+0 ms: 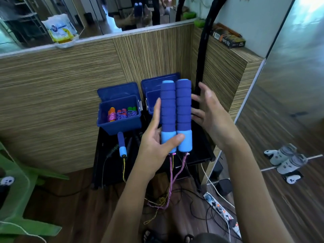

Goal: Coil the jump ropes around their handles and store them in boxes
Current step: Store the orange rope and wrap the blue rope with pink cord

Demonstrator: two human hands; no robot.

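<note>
Two blue foam jump-rope handles (176, 113) stand upright side by side in mid-air. My left hand (156, 139) holds them at their light-blue lower ends, thumb across the front. My right hand (207, 113) is beside them on the right, fingers spread and touching the right handle. Their pink rope (171, 183) hangs down to the floor. Behind, on a black table (198, 155), the left blue box (119, 120) holds three coiled ropes with orange, red and green handles. The right blue box (152, 95) is partly hidden by the handles. Another blue handle (121, 144) lies on the table.
Wood-grain partition walls (70, 102) enclose the table at the back and right. A power strip (220, 211) and cables lie on the floor to the right. A green plastic chair (15, 190) stands at the left. A black pole (201, 58) rises behind the right box.
</note>
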